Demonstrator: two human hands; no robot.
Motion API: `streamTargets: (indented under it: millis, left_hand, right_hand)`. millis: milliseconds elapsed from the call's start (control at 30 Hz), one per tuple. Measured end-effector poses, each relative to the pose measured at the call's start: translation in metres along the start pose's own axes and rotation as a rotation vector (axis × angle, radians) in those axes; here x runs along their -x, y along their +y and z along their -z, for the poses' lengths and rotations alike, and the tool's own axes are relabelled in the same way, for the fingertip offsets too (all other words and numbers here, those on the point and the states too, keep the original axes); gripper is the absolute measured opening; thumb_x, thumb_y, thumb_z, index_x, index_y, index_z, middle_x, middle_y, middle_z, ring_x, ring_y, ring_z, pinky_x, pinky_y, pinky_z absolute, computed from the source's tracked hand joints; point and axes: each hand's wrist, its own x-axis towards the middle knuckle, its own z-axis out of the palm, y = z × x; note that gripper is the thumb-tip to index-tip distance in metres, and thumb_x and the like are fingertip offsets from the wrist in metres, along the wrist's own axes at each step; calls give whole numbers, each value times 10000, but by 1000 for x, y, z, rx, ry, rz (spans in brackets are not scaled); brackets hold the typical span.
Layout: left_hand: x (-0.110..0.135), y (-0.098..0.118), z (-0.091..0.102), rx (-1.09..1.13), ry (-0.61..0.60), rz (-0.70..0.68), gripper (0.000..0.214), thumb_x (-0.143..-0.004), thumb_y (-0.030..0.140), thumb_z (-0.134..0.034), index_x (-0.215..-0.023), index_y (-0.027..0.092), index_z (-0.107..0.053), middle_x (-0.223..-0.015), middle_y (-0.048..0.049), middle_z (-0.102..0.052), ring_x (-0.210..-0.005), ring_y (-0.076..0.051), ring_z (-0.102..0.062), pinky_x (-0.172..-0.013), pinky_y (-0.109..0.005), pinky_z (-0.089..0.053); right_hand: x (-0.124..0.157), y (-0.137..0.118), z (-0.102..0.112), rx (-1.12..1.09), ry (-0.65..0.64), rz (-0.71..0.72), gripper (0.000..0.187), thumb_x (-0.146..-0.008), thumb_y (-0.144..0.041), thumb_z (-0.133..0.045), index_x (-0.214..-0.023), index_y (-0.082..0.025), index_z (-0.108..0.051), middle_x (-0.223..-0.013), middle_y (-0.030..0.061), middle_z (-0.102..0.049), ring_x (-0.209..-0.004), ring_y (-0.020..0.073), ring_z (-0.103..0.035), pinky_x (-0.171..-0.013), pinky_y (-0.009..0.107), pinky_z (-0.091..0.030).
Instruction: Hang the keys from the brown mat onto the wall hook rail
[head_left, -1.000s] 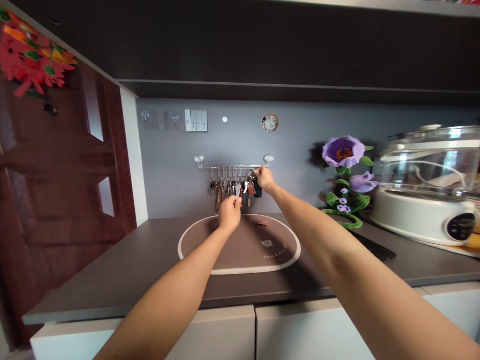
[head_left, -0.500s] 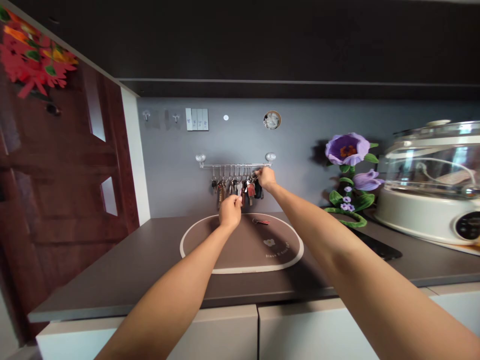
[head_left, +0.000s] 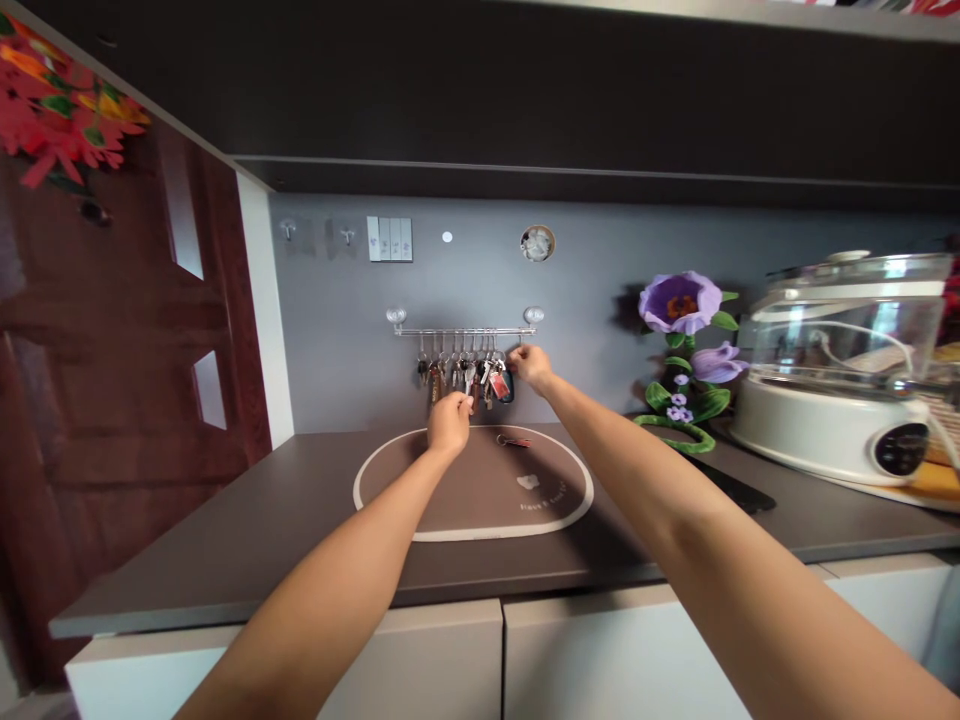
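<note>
Two bare arms (head_left: 675, 510) taper to slim wrists (head_left: 549, 384) and bare hands (head_left: 449, 424).

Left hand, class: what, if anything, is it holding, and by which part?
The left hand seems to pinch a silver key by its lower end; too small to be sure.

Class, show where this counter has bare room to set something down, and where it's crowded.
Bare: the counter between the white panel and mat; the mat's front between the forearms. Crowded: the right end, with purple flowers and white appliance.

The right hand (head_left: 531, 366) has sunk slightly farther below the rail (head_left: 465, 331).
</note>
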Motion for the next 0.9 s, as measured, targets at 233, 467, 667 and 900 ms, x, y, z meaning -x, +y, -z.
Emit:
streamTargets:
  millis: [233,467,667,900]
  left_hand:
    - [2,-2,-2,-9,-39,-31,201,-798,238,-434,-703,167,-596,-706,-30,-643,-624,-121,-557,-619,-217,-391]
    - [5,-1,-3,-2,-104,-71,159,-778,200,-463,-753,163,-616,-737,-35,-651,-683,-129,-571,-664,-221,-406]
    - [9,-3,-5,-44,-167,-84,152,-769,189,-479,-753,160,-627,-760,-38,-653,-696,-133,-569,-666,-224,-407]
    - [9,-11,-11,-38,-225,-44,155,-766,193,-487,-763,152,-636,-719,-33,-651,-645,-125,-565,-642,-219,-411]
  right_hand:
    - [41,4,9,-28,52,-4,164,-688,-239,-441,-670,-146,-574,-648,24,-594,-580,106,-491,-584,226,-388]
    - [87,37,3,-84,-153,-29,185,-691,-289,-485,-731,-141,-589,-627,1,-575,-544,85,-460,-579,221,-386]
    - [101,55,6,152,-314,45,117,-698,-256,-545,-723,-166,-614,-645,4,-602,-596,108,-509,-624,227,-388]
    - [103,53,0,287,-422,146,138,-734,-277,-546,-768,-212,-663,-713,7,-647,-655,127,-545,-659,234,-387]
